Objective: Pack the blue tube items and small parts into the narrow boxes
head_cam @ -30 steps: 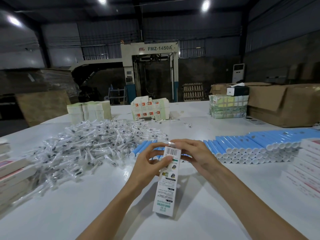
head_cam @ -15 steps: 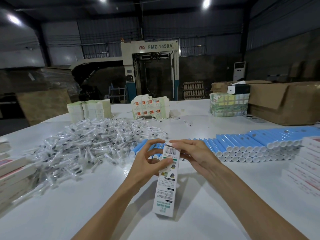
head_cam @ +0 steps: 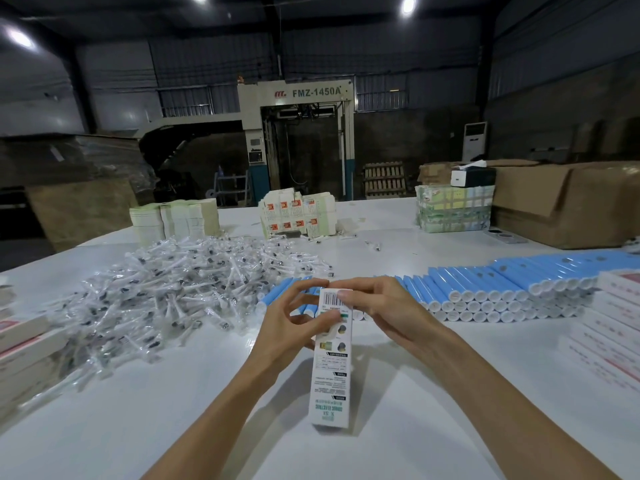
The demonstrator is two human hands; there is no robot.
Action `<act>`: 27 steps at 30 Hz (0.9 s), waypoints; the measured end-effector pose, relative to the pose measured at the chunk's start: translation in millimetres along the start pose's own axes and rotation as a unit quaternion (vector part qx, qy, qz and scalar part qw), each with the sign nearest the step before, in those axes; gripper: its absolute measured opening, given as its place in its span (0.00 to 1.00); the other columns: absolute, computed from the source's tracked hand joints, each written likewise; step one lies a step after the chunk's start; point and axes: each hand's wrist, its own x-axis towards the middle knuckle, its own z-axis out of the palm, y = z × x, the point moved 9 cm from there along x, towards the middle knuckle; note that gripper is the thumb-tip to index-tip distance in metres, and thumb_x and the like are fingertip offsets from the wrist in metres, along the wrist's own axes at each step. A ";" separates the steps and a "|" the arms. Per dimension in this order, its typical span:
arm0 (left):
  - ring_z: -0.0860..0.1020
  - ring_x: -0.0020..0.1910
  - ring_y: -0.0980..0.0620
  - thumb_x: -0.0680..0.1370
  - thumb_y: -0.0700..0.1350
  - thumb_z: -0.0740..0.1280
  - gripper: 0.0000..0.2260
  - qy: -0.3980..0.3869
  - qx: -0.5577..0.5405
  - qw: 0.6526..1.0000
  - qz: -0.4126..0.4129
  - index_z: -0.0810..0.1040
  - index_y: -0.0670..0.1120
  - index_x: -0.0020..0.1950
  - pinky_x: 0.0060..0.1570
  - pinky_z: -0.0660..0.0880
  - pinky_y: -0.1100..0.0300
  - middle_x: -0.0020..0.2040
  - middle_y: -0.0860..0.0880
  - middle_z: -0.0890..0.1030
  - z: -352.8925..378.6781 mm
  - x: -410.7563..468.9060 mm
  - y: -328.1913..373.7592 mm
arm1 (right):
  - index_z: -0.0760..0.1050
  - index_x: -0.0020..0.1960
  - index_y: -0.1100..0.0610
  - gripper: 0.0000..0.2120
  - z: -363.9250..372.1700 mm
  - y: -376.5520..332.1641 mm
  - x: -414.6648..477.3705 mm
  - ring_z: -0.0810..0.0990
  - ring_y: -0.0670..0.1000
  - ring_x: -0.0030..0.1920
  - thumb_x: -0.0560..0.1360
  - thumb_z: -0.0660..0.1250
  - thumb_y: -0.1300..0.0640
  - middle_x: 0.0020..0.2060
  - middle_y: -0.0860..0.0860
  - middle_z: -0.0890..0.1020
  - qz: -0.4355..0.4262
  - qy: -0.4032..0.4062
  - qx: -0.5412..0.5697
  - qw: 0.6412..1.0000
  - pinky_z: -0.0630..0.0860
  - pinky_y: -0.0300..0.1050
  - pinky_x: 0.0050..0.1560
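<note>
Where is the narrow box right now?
Head view, centre: left hand and right hand hold the box by its top end, just in front of the blue tubes, bagged parts pile to its left.

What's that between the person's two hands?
A narrow white box, upright, its barcoded top held by left hand and right hand, in the head view.

Looking at a factory packing floor. Seeing corrugated metal walls [head_cam: 554,81], high-bay lights [head_cam: 408,4], an FMZ-1450A machine [head_cam: 298,133] at the back, a wooden pallet [head_cam: 384,178], big cartons [head_cam: 568,202], plus bulk blue tubes [head_cam: 485,285] and bagged small parts [head_cam: 180,289] covering a white surface [head_cam: 415,393].
</note>
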 end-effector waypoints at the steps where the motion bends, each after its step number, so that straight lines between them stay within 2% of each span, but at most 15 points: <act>1: 0.89 0.46 0.42 0.76 0.46 0.81 0.20 0.008 -0.006 1.000 0.003 0.81 0.55 0.65 0.35 0.82 0.54 0.55 0.48 0.87 -1.9 0.2 0.9 | 0.85 0.61 0.57 0.11 -0.7 -1.0 0.1 0.86 0.58 0.58 0.80 0.71 0.62 0.54 0.58 0.88 -0.020 0.021 -0.019 0.999 0.81 0.51 0.63; 5: 0.89 0.49 0.41 0.75 0.47 0.81 0.19 0.034 -0.021 0.999 0.004 0.80 0.53 0.64 0.36 0.84 0.50 0.57 0.48 0.87 -11.1 2.4 1.3 | 0.86 0.57 0.55 0.08 -3.3 -6.4 -1.3 0.87 0.53 0.55 0.79 0.74 0.60 0.52 0.52 0.89 -0.090 0.091 -0.058 0.990 0.83 0.44 0.56; 9: 0.89 0.49 0.41 0.76 0.47 0.80 0.19 0.032 -0.010 0.999 0.008 0.79 0.52 0.64 0.36 0.85 0.48 0.57 0.47 0.87 -12.8 2.1 -1.7 | 0.88 0.56 0.56 0.08 -5.2 -3.8 -2.3 0.87 0.52 0.57 0.78 0.75 0.60 0.52 0.52 0.89 -0.104 0.101 -0.058 0.988 0.82 0.44 0.60; 14: 0.89 0.48 0.41 0.77 0.48 0.80 0.18 0.031 -0.002 0.999 0.009 0.79 0.52 0.64 0.36 0.85 0.47 0.55 0.48 0.87 -13.7 2.7 -6.4 | 0.88 0.55 0.58 0.07 -6.4 2.0 -0.2 0.87 0.53 0.55 0.77 0.75 0.61 0.51 0.53 0.89 -0.097 0.105 -0.060 0.988 0.82 0.45 0.60; 17: 0.89 0.49 0.42 0.78 0.49 0.79 0.19 0.031 -0.009 0.999 -0.002 0.78 0.52 0.66 0.38 0.84 0.49 0.55 0.48 0.86 -11.5 2.8 -12.5 | 0.87 0.58 0.56 0.08 -7.5 11.9 1.8 0.86 0.54 0.58 0.79 0.74 0.59 0.54 0.53 0.88 -0.092 0.115 -0.053 0.988 0.81 0.47 0.62; 21: 0.88 0.52 0.44 0.79 0.52 0.77 0.19 0.052 -0.052 0.997 0.004 0.79 0.55 0.69 0.41 0.84 0.52 0.56 0.46 0.86 -13.7 4.5 -16.3 | 0.80 0.68 0.50 0.17 4.2 37.0 2.4 0.85 0.55 0.58 0.80 0.73 0.51 0.60 0.57 0.86 -0.007 0.130 0.088 0.988 0.80 0.51 0.60; 25: 0.88 0.49 0.46 0.80 0.49 0.76 0.16 0.087 -0.111 0.990 0.002 0.79 0.55 0.67 0.43 0.84 0.51 0.55 0.44 0.86 -18.9 5.4 -21.2 | 0.81 0.65 0.45 0.22 29.9 58.0 -5.8 0.86 0.59 0.58 0.78 0.69 0.34 0.58 0.57 0.86 0.090 0.052 0.076 0.992 0.81 0.59 0.62; 27: 0.88 0.48 0.45 0.80 0.47 0.75 0.16 0.102 -0.123 0.987 0.009 0.78 0.54 0.66 0.42 0.85 0.51 0.54 0.46 0.86 -20.4 3.1 -21.1 | 0.79 0.68 0.45 0.23 37.1 59.5 -10.0 0.86 0.60 0.56 0.79 0.68 0.34 0.59 0.58 0.86 0.107 0.032 0.103 0.988 0.84 0.55 0.54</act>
